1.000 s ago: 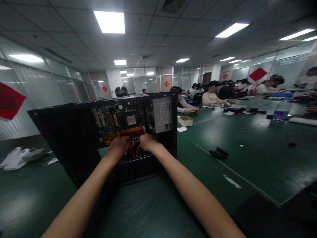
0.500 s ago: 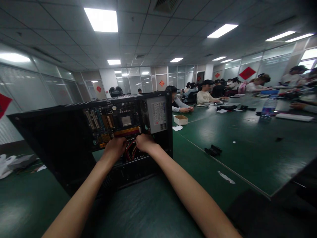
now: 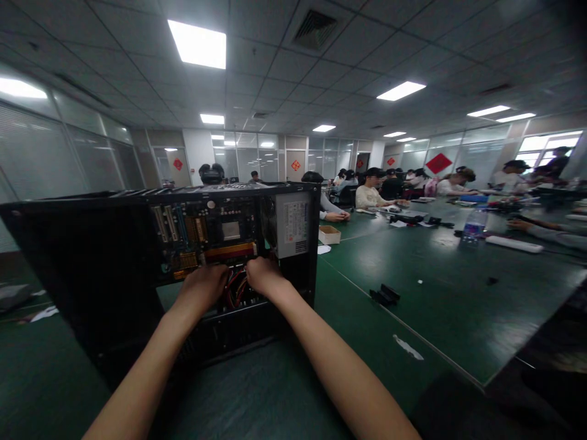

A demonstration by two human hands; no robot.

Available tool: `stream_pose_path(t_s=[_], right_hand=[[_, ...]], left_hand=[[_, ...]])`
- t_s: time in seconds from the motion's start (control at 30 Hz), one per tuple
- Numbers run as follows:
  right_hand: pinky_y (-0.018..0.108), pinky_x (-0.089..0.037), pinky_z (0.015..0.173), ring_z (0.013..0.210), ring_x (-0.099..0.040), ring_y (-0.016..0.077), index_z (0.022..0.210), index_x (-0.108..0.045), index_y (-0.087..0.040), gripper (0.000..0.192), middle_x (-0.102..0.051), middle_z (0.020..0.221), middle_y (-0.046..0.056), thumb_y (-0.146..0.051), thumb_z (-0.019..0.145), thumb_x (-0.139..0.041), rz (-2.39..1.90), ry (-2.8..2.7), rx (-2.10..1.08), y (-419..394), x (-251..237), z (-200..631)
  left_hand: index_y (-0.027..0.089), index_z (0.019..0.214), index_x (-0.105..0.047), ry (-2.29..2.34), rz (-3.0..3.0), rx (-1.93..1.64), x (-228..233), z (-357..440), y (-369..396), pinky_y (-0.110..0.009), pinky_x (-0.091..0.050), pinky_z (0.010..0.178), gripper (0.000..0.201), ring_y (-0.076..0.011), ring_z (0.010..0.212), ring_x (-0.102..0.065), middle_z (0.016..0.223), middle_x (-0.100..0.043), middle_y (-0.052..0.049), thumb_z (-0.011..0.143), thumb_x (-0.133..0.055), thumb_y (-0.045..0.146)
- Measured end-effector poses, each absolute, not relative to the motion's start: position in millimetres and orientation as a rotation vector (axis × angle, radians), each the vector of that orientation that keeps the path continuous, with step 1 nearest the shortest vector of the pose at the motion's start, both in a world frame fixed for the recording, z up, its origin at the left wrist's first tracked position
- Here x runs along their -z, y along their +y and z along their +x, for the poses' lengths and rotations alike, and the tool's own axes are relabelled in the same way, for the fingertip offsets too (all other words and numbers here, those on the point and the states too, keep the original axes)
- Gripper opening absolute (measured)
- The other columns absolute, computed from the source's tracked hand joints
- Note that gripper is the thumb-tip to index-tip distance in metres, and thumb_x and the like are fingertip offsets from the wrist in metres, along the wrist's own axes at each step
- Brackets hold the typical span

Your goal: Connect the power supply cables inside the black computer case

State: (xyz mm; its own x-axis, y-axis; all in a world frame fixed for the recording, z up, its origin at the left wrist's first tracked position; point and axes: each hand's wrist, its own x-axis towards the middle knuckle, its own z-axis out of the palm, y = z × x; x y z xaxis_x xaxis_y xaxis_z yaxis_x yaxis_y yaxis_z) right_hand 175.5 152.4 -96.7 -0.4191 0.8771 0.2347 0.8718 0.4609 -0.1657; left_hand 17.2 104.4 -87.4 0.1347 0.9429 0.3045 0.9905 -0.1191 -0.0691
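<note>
In front of me a black computer case [image 3: 68, 263] stands open on its side toward me. Inside it is a motherboard [image 3: 245, 211], with a silvery square [image 3: 231, 230] near its middle. The yellow and red memory slots [image 3: 229, 250] run along the board's lower edge. My left hand [image 3: 205, 284] is closed at the left end of these slots. Closed as well, my right hand [image 3: 265, 276] sits at their right end. Whatever the fingertips grip is hidden. Red, yellow and black cables [image 3: 236, 288] bunch up between the hands. A grey power supply [image 3: 292, 226] fills the case's upper right corner.
Right of the case, the green table [image 3: 348, 342] carries a black plastic part [image 3: 385, 295], a white scrap [image 3: 407, 347], a small open box [image 3: 329, 234] and a water bottle [image 3: 474, 226]. Several people sit along the far side. Papers [image 3: 44, 313] lie at left.
The view has tilted up and turned slightly, so the case and table sit differently in the picture. Both hands stay closed at the memory slots, with hardly any movement against the board.
</note>
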Motion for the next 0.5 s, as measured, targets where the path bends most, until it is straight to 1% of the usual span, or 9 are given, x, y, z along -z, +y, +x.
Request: stream_pose_path(t_s=[0.2,0.5], right_hand=[[0.036,-0.055,0.078,0.098,-0.071,0.0306,0.106,-0.074,-0.014,0.034,-0.073,0.106,0.02,-0.024,0.096,-0.042,-1.488,-2.447,0.003,152.2,96.2,175.3],[0.036,-0.055,0.078,0.098,-0.071,0.0308,0.105,-0.074,-0.013,0.032,-0.073,0.105,0.02,-0.017,0.092,-0.045,-1.478,-2.47,0.019,150.0,96.0,174.7]], left_hand=[[0.023,0.115,-0.07,-1.934,-2.153,0.25,85.5,19.4,101.5,-0.036,-0.049,0.083,0.037,-0.0275,0.101,-0.067,0.109,-0.073,-0.011,0.097,-0.039,0.033],[0.024,0.114,-0.072,-1.87,-2.175,0.246,88.6,18.3,99.4,-0.04,-0.05,0.08,0.043,-0.0315,0.098,-0.068,0.106,-0.074,-0.012,0.099,-0.034,0.037]])
